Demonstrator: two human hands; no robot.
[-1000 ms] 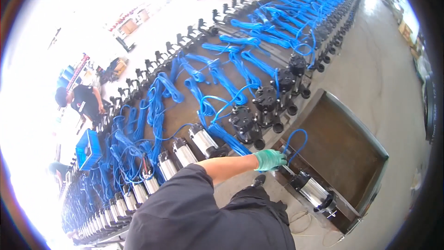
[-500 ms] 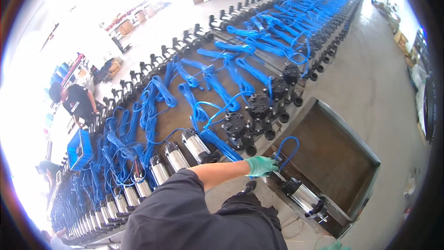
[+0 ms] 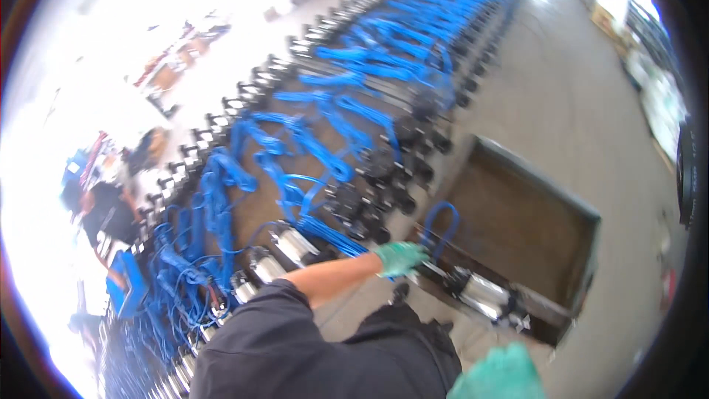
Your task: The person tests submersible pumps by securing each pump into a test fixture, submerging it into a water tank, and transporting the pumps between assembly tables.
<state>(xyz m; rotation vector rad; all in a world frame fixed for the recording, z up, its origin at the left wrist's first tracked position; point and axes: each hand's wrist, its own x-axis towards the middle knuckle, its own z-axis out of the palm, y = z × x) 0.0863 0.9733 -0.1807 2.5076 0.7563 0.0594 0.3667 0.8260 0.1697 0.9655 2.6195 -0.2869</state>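
The clearest change is the right hand: out of sight a second ago, a green sliver at the lower edge half a second ago, it now stands large and blurred there, near the silver motor unit but apart from it; whether its fingers are open or closed cannot be told. The left hand has stayed by the near corner of the metal cart, fingers looking curled beside the blue cable loop, any grip unclear. The unit still lies sideways along the cart's near edge, so both hands now seem within reach of it
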